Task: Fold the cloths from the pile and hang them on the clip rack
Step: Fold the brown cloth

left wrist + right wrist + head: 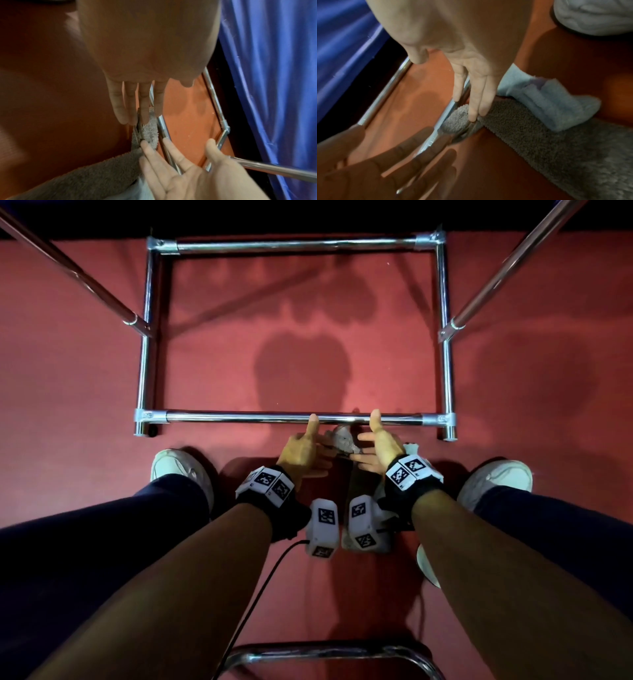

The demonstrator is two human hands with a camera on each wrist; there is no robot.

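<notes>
A grey terry cloth (342, 440) hangs folded between my two hands, in line with the chrome rack's front bar (260, 417). Its top end (149, 133) bunches round a dark clip-like piece. My left hand (308, 453) has straight fingers (131, 108) whose tips touch that bunched top. My right hand (375, 446) faces it, fingers (476, 102) straight, with two fingertips pressing the same spot. The grey cloth (547, 142) runs long below my right hand. A light blue cloth (549, 98) lies folded against it.
The rack's rectangular chrome base (447, 371) stands on red carpet, with slanted poles (507, 268) rising left and right. A blue curtain (274, 81) hangs behind. My shoes (178, 470) flank the cloth. A chrome chair frame (325, 652) curves at my feet.
</notes>
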